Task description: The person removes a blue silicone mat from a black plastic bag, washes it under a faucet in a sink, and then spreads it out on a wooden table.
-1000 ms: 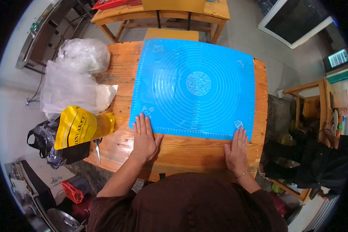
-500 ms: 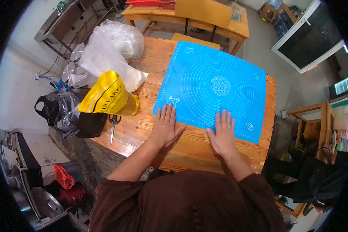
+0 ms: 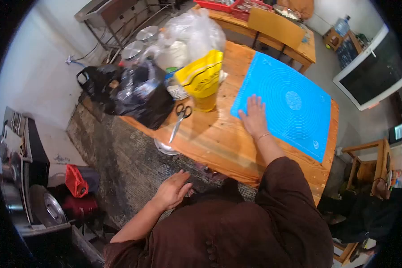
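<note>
A blue mat point(image 3: 281, 102) printed with white circles lies flat on the wooden table point(image 3: 223, 143). My right hand point(image 3: 255, 117) rests with spread fingers on the mat's near left corner and holds nothing. Off the table's front edge, above the floor, hangs my left hand point(image 3: 173, 191), empty, its fingers stretched and the thumb apart. Black-handled scissors point(image 3: 179, 120) lie at the table's left edge. Behind them stands a yellow pouch point(image 3: 203, 76), beside clear plastic bags point(image 3: 196, 33) and a black plastic bag point(image 3: 149, 98).
A wooden chair point(image 3: 274, 29) stands behind the table, near a second table with red trays point(image 3: 219, 4). Metal pots and a lid point(image 3: 47, 205) are at the lower left, with a red bag point(image 3: 77, 181). A wooden stool point(image 3: 366, 156) is at right.
My left hand has left the mat and moved down off the table. My right hand has shifted to the mat's left corner. The view has turned left, showing more of the black bag and floor.
</note>
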`<action>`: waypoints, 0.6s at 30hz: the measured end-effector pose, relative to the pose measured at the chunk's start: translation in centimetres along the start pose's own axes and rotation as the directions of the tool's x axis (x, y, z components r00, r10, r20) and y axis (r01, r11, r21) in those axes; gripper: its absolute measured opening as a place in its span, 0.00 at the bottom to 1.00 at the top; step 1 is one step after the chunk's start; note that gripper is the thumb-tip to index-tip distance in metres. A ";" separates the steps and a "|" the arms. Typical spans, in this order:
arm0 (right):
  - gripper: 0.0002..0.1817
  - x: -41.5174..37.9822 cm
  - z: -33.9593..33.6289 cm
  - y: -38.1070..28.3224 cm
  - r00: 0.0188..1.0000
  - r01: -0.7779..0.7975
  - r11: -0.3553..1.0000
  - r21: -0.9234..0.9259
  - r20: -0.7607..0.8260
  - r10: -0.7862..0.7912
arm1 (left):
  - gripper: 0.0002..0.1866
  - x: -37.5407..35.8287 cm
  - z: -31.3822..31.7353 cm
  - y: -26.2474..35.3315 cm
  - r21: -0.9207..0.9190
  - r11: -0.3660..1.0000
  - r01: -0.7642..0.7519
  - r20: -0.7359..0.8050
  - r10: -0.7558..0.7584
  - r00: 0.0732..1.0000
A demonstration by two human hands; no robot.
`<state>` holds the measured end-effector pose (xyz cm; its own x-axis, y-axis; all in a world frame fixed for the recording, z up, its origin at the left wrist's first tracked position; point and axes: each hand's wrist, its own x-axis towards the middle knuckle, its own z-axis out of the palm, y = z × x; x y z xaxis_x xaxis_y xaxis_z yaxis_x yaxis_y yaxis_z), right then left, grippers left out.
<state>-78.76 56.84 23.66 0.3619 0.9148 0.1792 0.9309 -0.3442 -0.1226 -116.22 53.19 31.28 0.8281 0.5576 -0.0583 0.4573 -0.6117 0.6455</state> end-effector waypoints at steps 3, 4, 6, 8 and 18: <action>0.36 -2.7 0.4 -8.2 0.992 0.128 0.988 0.081 -0.015 -0.127 | 0.18 -6.7 -1.3 -2.9 0.018 0.952 0.306 0.035 -0.306 0.951; 0.33 -4.3 0.4 -10.2 0.994 0.105 0.968 0.226 -0.021 -0.103 | 0.18 -8.7 -1.6 -3.6 0.018 0.951 0.309 0.021 -0.309 0.951; 0.24 -8.3 -1.2 -13.8 0.964 0.239 0.917 0.320 -0.194 -0.184 | 0.21 -12.7 -1.9 -4.8 0.036 0.869 0.494 0.063 -0.495 0.866; 0.13 -13.3 -5.0 -16.4 0.937 0.350 0.831 0.432 -0.153 -0.315 | 0.21 -17.4 0.0 -7.7 0.156 0.757 0.634 0.171 -0.653 0.738; 0.11 -17.4 -3.3 -16.6 0.772 0.309 0.874 0.375 0.438 -0.461 | 0.12 -19.1 -2.6 -7.7 -0.048 0.773 0.633 0.020 -0.632 0.774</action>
<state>-100.33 45.92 25.75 -0.1718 0.9572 -0.2331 0.9067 0.0611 -0.4174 -136.40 48.69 29.37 0.3585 0.8074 -0.4686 0.8619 -0.0934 0.4984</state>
